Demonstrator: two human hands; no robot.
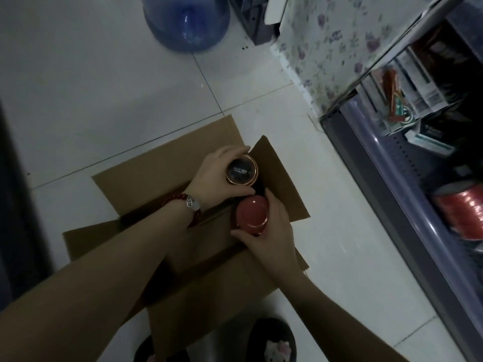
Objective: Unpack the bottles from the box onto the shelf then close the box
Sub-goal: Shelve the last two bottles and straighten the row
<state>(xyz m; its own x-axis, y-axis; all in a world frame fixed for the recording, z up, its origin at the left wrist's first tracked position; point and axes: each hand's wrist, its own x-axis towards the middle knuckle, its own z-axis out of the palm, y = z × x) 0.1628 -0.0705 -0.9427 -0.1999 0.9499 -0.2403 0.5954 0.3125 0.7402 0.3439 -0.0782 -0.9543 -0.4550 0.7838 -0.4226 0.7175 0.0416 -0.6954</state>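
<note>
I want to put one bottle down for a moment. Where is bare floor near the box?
Bare white tile lies between the cardboard box and the blue water jug, and in the strip between box and shelf unit. Over the box is crowded: left hand, right hand, both holding bottles.

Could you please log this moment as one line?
left hand: grips black-lid bottle | right hand: grips red-lid bottle | box: open

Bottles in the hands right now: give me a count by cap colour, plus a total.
Black cap with copper rim: 1, the bottle gripped by the left hand.
Red cap: 1, the bottle gripped by the right hand.
Total: 2, both over the open cardboard box.
</note>
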